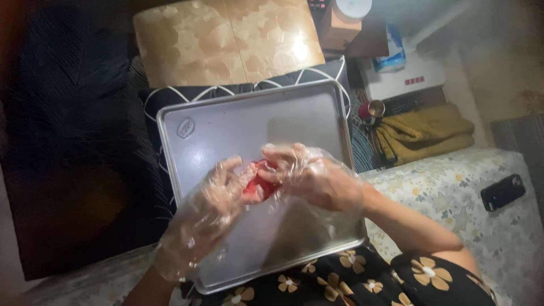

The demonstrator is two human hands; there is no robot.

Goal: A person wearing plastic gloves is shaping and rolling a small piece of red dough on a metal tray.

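Clamping 1 red lump (259, 182), axis unclear, both gloved grips: left hand (218, 192), right hand (309, 173).

One metal baking tray (226, 130) is seen, with one red lump (259, 182) over its middle. Two hands in clear plastic gloves are counted, a left hand (212, 204) and a right hand (311, 175). One black phone (502, 191) is seen on the flowered bed (453, 187), and one folded mustard blanket (425, 133) beyond it.
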